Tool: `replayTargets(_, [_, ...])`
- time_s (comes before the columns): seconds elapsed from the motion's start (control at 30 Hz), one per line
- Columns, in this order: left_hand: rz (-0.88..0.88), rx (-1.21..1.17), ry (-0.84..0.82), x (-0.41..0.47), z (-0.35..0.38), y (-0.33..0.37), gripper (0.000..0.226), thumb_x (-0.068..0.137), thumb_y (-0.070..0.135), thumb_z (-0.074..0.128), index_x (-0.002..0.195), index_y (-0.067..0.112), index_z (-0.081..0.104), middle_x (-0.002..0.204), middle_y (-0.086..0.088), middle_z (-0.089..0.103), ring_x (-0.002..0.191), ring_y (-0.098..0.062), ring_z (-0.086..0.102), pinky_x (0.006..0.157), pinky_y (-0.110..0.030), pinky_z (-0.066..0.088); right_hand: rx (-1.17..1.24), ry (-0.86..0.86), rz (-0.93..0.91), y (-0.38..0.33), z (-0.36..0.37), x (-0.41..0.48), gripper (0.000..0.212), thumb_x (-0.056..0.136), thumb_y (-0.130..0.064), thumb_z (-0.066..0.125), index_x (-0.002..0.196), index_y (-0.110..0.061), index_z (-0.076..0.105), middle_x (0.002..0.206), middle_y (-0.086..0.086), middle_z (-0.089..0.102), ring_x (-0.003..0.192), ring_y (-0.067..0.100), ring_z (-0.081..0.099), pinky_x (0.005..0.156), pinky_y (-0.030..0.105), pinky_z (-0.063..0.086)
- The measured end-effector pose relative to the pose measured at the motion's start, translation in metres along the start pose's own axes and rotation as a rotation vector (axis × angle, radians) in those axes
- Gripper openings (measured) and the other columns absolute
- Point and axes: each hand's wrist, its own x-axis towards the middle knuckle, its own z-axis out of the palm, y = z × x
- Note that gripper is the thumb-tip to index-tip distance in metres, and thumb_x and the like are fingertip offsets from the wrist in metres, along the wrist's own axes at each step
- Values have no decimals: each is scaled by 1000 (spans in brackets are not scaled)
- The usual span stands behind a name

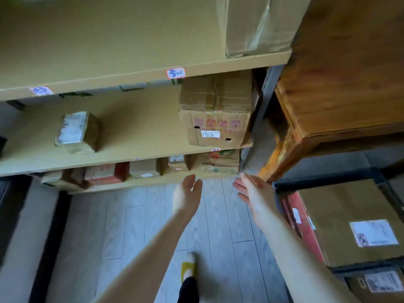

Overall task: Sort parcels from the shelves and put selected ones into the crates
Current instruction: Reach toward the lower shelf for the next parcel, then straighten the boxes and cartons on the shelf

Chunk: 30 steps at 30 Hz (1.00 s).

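Parcels [215,165] sit shelved beyond both empty hands [187,194].

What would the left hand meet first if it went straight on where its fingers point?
The left hand would probably meet the front edge of the lowest shelf, or the small labelled parcel behind it; depth unclear.

Both hands, left [187,194] and right [253,191], reach empty (fingers straight) toward shelves [135,165].
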Motion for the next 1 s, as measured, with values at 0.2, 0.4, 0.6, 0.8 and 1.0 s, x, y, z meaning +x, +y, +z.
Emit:
replayTargets(0.2, [117,-64,27,84,-40,34,28,91,35,52,111,18,57,105,-4,65,103,-24,56,78,-22,39,6,326,-219,-41,66,58,29,84,-34,62,103,-12,62,91,-5,62,80,4,57,74,21,46])
replayTargets(0.4, [233,-165,38,147,-45,85,55,90,43,51,132,8,43,125,-6,56,123,-23,49,91,-25,39,5,372,-302,-97,69,100,24,85,-40,60,93,-21,49,74,-18,44,65,-7,42,43,0,35])
replayTargets(0.6, [330,-360,92,138,-43,92,36,89,41,53,110,12,57,97,5,62,90,-11,55,83,-21,42,50,294,-133,-96,64,116,61,79,-57,58,130,-30,40,106,-8,49,93,12,49,79,28,39])
replayTargets(0.8, [718,118,506,77,-50,71,44,86,42,50,119,17,63,117,-10,59,109,-29,54,94,-62,35,136,-64,146,-49,66,102,42,92,-12,52,131,-18,40,133,8,52,114,22,56,102,35,42])
replayTargets(1.0, [773,427,212,63,-39,37,27,80,14,66,106,11,70,125,-19,60,119,-35,55,96,-57,44,-16,57,252,-42,90,96,36,95,-32,42,123,-10,50,134,17,49,118,32,52,98,39,42])
